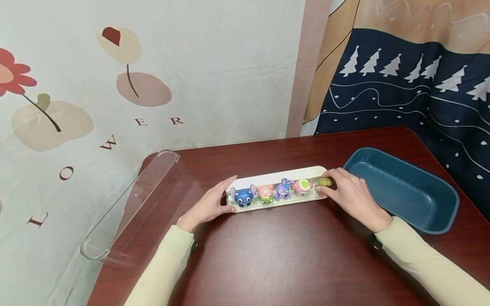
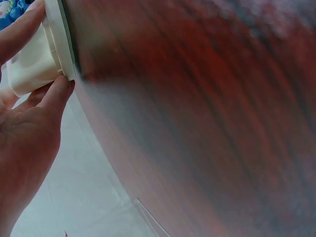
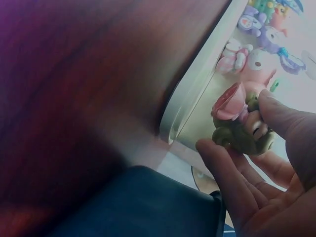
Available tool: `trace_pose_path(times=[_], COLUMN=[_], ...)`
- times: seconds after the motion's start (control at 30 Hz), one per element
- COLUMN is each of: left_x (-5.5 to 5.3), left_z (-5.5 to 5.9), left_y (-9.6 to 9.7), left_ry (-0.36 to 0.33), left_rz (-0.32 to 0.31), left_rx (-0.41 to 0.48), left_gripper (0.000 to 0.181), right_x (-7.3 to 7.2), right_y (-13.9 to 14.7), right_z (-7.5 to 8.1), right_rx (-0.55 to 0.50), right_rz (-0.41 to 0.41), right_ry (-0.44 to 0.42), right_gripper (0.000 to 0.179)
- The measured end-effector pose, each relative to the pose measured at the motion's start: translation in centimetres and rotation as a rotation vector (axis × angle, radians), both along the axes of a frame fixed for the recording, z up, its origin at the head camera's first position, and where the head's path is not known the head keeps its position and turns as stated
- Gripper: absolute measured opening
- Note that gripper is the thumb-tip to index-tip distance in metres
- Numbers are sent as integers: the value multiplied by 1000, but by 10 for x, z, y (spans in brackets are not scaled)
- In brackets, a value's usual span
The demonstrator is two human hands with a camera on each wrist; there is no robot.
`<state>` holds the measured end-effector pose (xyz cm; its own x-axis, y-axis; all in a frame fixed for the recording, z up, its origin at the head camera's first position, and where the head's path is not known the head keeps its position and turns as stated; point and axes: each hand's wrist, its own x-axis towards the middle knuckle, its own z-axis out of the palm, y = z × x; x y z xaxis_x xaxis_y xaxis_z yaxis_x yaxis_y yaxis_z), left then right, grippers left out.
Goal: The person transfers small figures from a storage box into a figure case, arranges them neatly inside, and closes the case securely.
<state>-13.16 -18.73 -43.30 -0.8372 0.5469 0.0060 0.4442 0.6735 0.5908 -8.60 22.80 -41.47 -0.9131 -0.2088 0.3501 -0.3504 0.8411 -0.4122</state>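
A long white tray [image 1: 264, 179] holds a row of small toy figurines. From the left stand a blue figurine with big ears [image 1: 243, 196], a pink figurine [image 1: 265, 194], a purple long-eared figurine [image 1: 283, 190] and a pink figurine with a white and green top [image 1: 301, 187]. My left hand [image 1: 208, 204] grips the tray's left end, thumb in front and fingers behind. At the right end, my right hand [image 1: 352, 193] pinches an olive-green figurine [image 3: 237, 136] between thumb and fingers; the right wrist view shows a pink part on its front.
To the right, close beside my right hand, sits a dark blue-green plastic bin [image 1: 402, 199]. A clear plastic cover [image 1: 130, 208] lies at the table's left edge. Patterned cloths hang behind the brown wooden table [image 1: 275, 255].
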Motion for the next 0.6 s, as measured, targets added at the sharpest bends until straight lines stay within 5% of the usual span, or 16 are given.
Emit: trace_pose_path(times=[0.37, 0.6], left_x=[0, 1], left_z=[-1, -1], left_y=[0, 0], left_ry=[5, 3], left_rz=[1, 11], left_rx=[5, 1], left_gripper=[99, 99], right_x=[-7, -7], right_y=[-1, -1], right_z=[-2, -4], right_rx=[89, 106], right_rz=[10, 38], right_ry=[45, -6], right_gripper=[43, 47])
